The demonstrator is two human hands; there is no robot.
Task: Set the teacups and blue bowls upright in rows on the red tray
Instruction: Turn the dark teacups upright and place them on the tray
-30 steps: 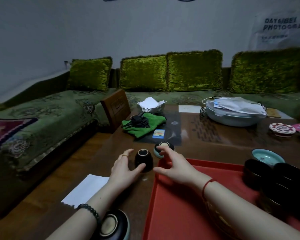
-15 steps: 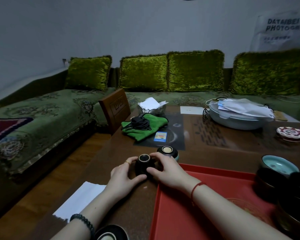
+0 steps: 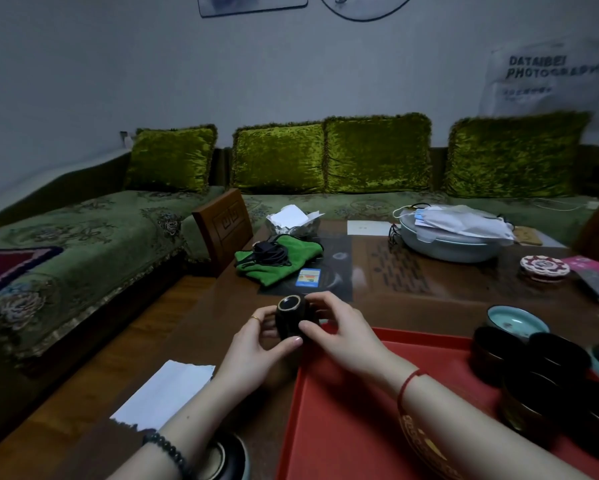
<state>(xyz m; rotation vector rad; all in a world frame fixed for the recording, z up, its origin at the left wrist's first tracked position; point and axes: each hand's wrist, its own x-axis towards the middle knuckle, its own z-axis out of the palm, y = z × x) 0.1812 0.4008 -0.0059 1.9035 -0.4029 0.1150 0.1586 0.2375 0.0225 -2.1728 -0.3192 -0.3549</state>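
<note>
A dark teacup is pinched between the curled fingers of left hand and right hand, at the far left corner of the red tray; the glossy brown table is backed by a green sofa.

L hand + R hand now grip black teacup, raised & tilted off table.

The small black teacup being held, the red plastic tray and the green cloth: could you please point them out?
Small black teacup (image 3: 287, 322): head view, its side wall.
Red plastic tray (image 3: 336, 420): head view, bare floor.
Green cloth (image 3: 277, 273): head view, front fold.
</note>
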